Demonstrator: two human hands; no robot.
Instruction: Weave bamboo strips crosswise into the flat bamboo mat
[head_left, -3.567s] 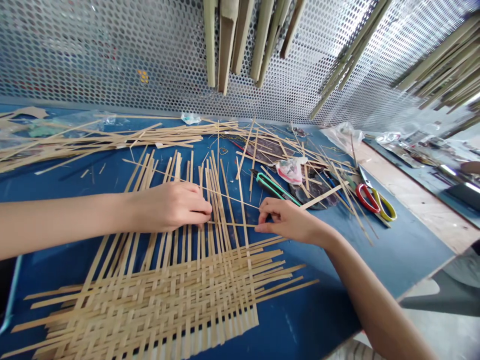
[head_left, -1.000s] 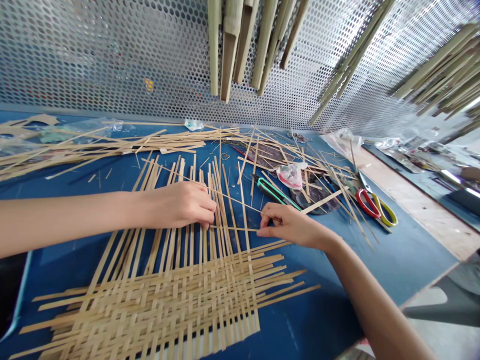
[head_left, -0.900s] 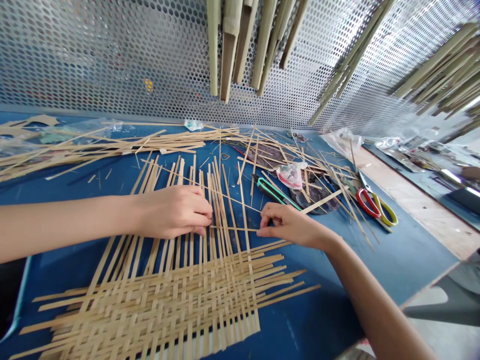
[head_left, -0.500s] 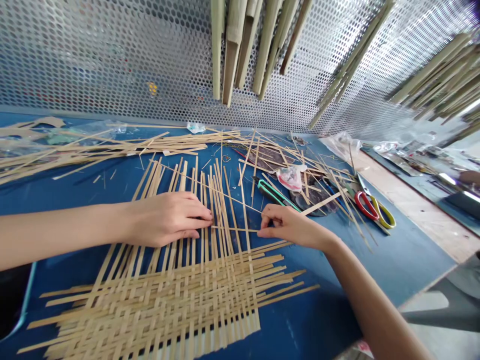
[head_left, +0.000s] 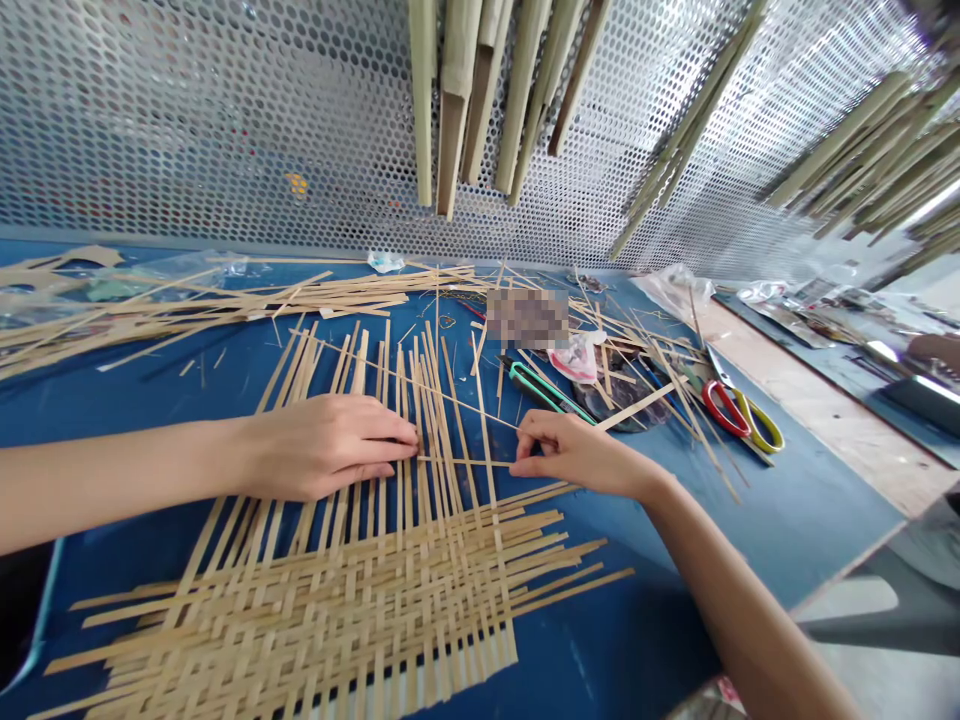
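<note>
A half-woven mat of pale bamboo strips (head_left: 322,610) lies on the blue table, its long strips fanning out away from me. Across these loose lengths rests my left hand (head_left: 330,445), palm down, with its bent fingertips closed on some of them. My right hand (head_left: 551,445) pinches a thin bamboo strip (head_left: 465,461) just right of the fan. This strip runs level from the right fingers to the left fingertips, crossing several long strips. Another thin length (head_left: 420,378) slants from the right hand up and left over the fan; whether both are one strip I cannot tell.
A green utility knife (head_left: 551,388) and red-and-yellow-handled scissors (head_left: 739,410) lie to the right among scattered strips and plastic bags. More loose strips (head_left: 300,295) stretch along the back. Behind stands a perforated metal panel (head_left: 225,120) with bamboo pieces (head_left: 454,110) hanging before it.
The view has shifted slightly, moving the scene a little left. Both hands keep nearly the same place and grip over the strips.
</note>
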